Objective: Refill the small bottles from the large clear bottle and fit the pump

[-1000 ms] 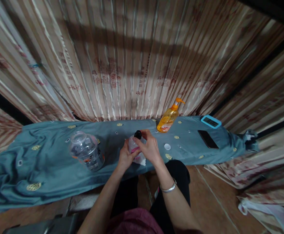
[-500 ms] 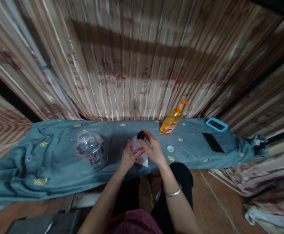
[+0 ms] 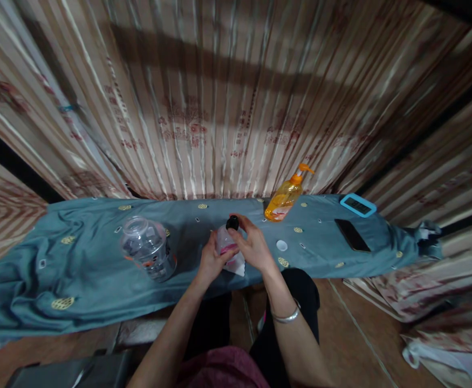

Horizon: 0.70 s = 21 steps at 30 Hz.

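Note:
A small clear bottle [image 3: 224,241] with a pink band and a black cap stands between my hands near the cloth's front edge. Wrapped round its left side, my left hand [image 3: 212,257] grips the body. The fingers of my right hand [image 3: 254,243] are closed on the black cap [image 3: 232,222] at the top. Under the bottle a white cloth or tissue [image 3: 238,265] with a jagged edge shows in part. To the right of my right hand lies a small round white lid [image 3: 281,246].
On the blue-green cloth [image 3: 98,258] a large clear plastic jar [image 3: 149,249] stands at the left. An orange pump bottle [image 3: 285,199] is at the back right. Further right are a blue-framed digital clock [image 3: 357,205] and a black phone [image 3: 351,235]. A striped curtain [image 3: 219,108] hangs behind.
The whole view has shifted slightly. Both hands keep their hold on the bottle and its cap, with hardly any visible movement.

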Tool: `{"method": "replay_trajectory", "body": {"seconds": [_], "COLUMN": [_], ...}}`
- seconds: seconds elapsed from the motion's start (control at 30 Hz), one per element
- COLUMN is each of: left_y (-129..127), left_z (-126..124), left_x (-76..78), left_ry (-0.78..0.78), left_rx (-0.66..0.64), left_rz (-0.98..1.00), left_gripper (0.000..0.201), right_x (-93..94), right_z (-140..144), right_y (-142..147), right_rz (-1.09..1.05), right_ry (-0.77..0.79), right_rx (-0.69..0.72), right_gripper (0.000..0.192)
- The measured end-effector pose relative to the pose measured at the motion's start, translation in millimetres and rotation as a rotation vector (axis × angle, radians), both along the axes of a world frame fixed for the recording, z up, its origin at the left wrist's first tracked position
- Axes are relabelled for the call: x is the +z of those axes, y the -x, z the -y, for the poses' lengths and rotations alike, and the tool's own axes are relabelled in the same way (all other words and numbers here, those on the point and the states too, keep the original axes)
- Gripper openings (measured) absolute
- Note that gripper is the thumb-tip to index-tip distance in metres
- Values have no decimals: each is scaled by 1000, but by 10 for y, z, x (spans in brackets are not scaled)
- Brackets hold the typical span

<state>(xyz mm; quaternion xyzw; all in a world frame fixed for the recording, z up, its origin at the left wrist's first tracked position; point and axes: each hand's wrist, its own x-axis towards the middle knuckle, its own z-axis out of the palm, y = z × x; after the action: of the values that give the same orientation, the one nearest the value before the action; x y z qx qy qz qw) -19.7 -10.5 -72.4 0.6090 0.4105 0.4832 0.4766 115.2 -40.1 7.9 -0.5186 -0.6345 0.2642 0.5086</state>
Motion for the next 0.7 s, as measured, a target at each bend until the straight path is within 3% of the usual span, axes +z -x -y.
{"method": "replay_trajectory", "body": {"seconds": [0.2,0.33,0.43,0.5,0.7], "left_y": [-3,-2,-3,-6,-2], "left_z": [0,4,1,-1,9], "left_x": [-38,-24,-30,-48,-69], "left_ry": [-10,-20,-15,0,-5], "left_rx": [9,15,14,12,8], "left_rz": [-43,-39,-34,-34,-45], "left_gripper": [56,53,52,53,57], "right_x": [-41,-45,-34,-21,25], "right_z": [-15,-27,-35,-27,36], "right_y": [-75,-7,31,34,-38], "right_rz": [-27,-49,-45,-38,-126], "right_ry": [22,19,31,25,-13], "right_rx": [101,-49,-144,-123,42], "right_gripper": [43,60,49,42,45]}}
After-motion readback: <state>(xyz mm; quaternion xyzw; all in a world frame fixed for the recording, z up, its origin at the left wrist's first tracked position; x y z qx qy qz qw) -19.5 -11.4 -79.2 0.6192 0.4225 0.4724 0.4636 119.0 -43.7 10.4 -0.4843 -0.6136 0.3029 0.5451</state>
